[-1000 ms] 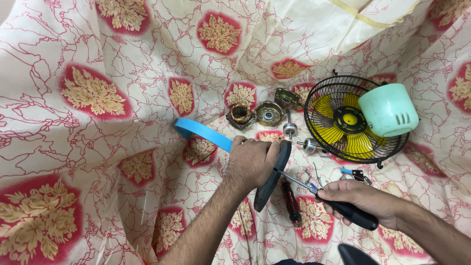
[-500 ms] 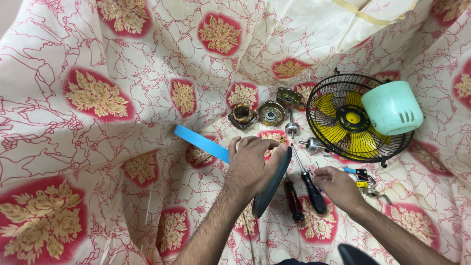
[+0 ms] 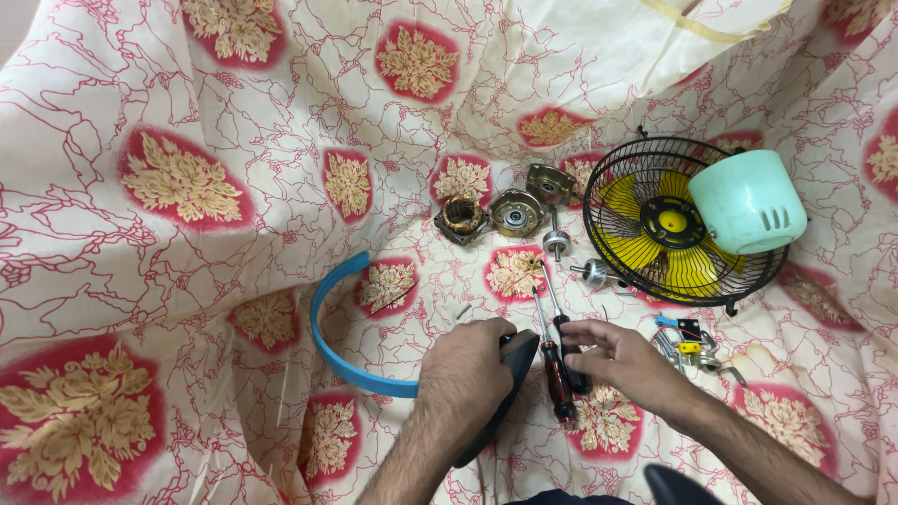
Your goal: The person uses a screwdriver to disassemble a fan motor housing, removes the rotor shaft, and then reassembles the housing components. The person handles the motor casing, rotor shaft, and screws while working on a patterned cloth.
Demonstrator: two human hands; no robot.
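Screwdrivers: two lie side by side on the cloth, a black-handled screwdriver [image 3: 567, 348] and a red-and-black-handled screwdriver [image 3: 555, 369], tips pointing away from us.
Right hand: our right hand [image 3: 625, 363] rests loosely open on the black handle, fingers spread, not closed around it.
Left hand: our left hand [image 3: 465, 372] wraps over the top of a dark curved plastic piece [image 3: 502, 383], holding it down.
Blue ring: a blue plastic hoop [image 3: 339, 329] curves out from under our left hand.
Cloth: a cream bedsheet with red floral patches [image 3: 187, 187] lies under everything.
Fan: a black wire fan guard with yellow blades [image 3: 655, 229] lies well apart, a mint-green plastic motor cover [image 3: 748, 201] resting on it.
Motor parts: a copper-wound stator [image 3: 461, 217] and a round metal end cap [image 3: 516, 212] sit just beside each other.
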